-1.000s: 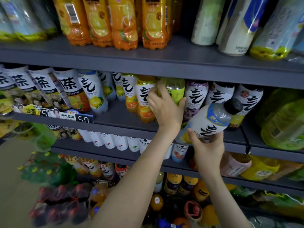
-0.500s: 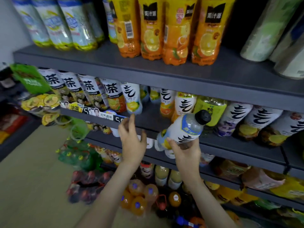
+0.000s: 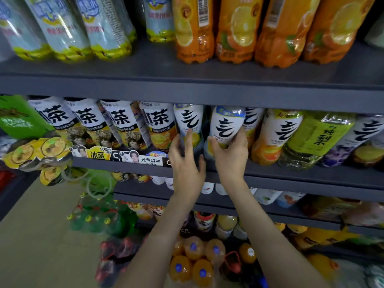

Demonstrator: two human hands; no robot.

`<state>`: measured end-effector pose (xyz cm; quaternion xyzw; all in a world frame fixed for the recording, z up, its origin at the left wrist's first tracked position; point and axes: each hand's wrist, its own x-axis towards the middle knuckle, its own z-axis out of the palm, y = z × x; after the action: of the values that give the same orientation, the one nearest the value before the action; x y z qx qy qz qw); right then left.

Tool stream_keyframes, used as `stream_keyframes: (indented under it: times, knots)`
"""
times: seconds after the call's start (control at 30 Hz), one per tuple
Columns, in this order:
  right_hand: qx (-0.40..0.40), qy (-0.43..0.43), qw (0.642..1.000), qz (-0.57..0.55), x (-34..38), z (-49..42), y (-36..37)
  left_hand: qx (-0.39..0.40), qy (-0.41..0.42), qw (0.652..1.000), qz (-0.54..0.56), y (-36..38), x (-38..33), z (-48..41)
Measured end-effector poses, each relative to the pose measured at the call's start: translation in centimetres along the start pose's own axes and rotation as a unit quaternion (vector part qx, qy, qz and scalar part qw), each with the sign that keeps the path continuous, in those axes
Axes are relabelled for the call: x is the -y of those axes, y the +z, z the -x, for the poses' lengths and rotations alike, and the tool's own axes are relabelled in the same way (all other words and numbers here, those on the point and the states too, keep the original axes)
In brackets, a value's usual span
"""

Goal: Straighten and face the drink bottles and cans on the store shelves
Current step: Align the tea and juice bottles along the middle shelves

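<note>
On the middle shelf (image 3: 291, 173), my right hand (image 3: 230, 154) grips a white bottle with a blue top band (image 3: 225, 125). The bottle stands upright in the row, its black character facing out. Just left of it stands a second white bottle with a lemon picture (image 3: 189, 123). My left hand (image 3: 185, 161) has straight fingers, and the fingertips touch the lower part of this second bottle. To the right stand an orange-bottomed white bottle (image 3: 276, 134) and a green pear-drink bottle (image 3: 315, 136).
White iced-tea bottles (image 3: 120, 121) fill the middle shelf's left part above price tags (image 3: 116, 155). Orange juice bottles (image 3: 234, 28) and pale lemon bottles (image 3: 66, 28) stand on the top shelf. Lower shelves hold more bottles. Shrink-wrapped packs (image 3: 193, 265) sit on the floor.
My right hand carried the tilted bottle left and stood it upright on the middle shelf. My left hand rose from the shelf edge to the neighbouring bottle. The view shifted left.
</note>
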<state>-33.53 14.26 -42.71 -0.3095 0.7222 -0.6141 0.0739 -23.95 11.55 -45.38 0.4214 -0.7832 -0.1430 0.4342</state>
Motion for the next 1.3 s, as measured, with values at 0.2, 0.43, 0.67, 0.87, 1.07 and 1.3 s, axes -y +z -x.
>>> stream_keyframes:
  times: [0.2,0.43,0.67,0.87,1.07,1.3]
  knots:
    - [0.018,-0.023,0.997,0.073,0.6,-0.5,1.4,0.061,0.012,0.998,0.007,-1.2,0.5,-1.1]
    - [0.047,0.051,0.990,0.119,1.6,2.1,-1.0,0.178,0.000,0.984,-0.002,-3.9,-2.4,-0.9]
    - [0.052,-0.027,0.989,0.135,7.0,4.9,-8.3,0.244,0.000,0.970,-0.004,-9.5,-9.5,-1.9]
    - [0.067,-0.096,0.983,0.139,13.0,2.7,-17.3,0.201,0.072,0.977,-0.010,-11.4,-19.5,-3.6]
    - [0.031,-0.137,0.976,0.166,15.1,-0.3,-30.4,0.199,0.078,0.977,0.001,-8.4,-32.1,-1.4]
    - [0.003,-0.132,0.974,0.186,13.5,-4.1,-44.3,0.207,0.088,0.974,0.008,-3.7,-43.7,1.1]
